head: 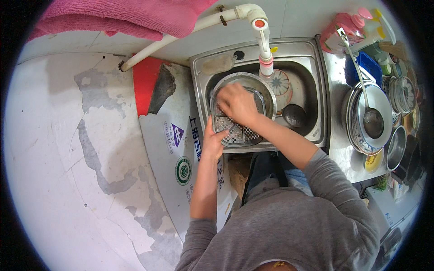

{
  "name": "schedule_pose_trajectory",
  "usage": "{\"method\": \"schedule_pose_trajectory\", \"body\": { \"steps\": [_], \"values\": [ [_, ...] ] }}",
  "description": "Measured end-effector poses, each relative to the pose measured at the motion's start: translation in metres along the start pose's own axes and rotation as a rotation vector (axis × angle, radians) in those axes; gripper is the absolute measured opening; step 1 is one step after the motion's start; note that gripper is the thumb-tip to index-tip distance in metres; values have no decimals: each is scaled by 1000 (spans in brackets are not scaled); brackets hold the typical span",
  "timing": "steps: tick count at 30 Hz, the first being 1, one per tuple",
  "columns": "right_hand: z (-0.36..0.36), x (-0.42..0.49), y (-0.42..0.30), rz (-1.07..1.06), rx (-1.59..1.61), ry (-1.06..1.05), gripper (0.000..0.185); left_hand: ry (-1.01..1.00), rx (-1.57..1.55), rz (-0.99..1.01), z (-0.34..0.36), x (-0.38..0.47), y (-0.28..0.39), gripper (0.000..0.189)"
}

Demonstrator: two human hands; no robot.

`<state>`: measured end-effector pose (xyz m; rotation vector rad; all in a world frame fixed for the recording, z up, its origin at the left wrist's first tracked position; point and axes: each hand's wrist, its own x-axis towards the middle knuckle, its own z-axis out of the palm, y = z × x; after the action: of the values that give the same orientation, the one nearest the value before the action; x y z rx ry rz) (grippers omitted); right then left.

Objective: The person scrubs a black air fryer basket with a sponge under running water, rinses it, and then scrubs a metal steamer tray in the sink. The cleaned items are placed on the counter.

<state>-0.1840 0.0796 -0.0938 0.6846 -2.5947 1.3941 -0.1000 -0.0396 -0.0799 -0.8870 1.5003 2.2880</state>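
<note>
My left hand (pixel 214 140) grips the near left edge of a perforated metal rack (pixel 230 130) with divided sections, its thumb on top. My right hand (pixel 238 103) is bent over the rack's upper part, blurred, with its fingertips down on the surface; whether it holds anything is hidden. The rack lies tilted over a round steel basin (pixel 271 98) in the stainless steel sink (pixel 313 111). Beside the basin in the sink are a patterned bowl (pixel 280 83) and a dark round ladle bowl (pixel 294 115). A white faucet (pixel 265 44) with a pink collar hangs above.
A loofah-like scrubber (pixel 217 64) lies on the sink's back ledge. To the right, a metal ladle (pixel 373 122) rests on stacked plates (pixel 352 135), near a steel bowl (pixel 396 148), a blue basket (pixel 369 67) and a pink bottle (pixel 339 34). A pink towel (pixel 122 17) hangs upper left.
</note>
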Motion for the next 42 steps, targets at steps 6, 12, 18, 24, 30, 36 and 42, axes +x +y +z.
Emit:
{"method": "schedule_pose_trajectory", "body": {
  "steps": [6, 12, 18, 24, 30, 36, 42],
  "values": [
    [10, 1, -6, -32, 61, -180, 14, 90, 93, 91, 3, 0, -4, 73],
    [12, 0, -3, 57, 114, -204, 15, 92, 55, 132, 3, -5, -19, 79],
    [22, -4, -2, 161, 48, -7, 13, 147, 53, 213, 5, -3, -27, 79],
    [29, -9, 34, 154, -42, 135, 15, 97, -56, 164, -3, -7, -21, 81],
    [15, 17, 63, 416, 182, -328, 18, 23, -4, 41, -6, -9, -13, 63],
    [5, 11, 8, 33, 95, -38, 14, 12, -80, 18, -4, 15, 9, 37],
    [11, 4, -11, 120, 29, 2, 11, 56, -21, 86, 7, 11, 0, 50]
  ]
}}
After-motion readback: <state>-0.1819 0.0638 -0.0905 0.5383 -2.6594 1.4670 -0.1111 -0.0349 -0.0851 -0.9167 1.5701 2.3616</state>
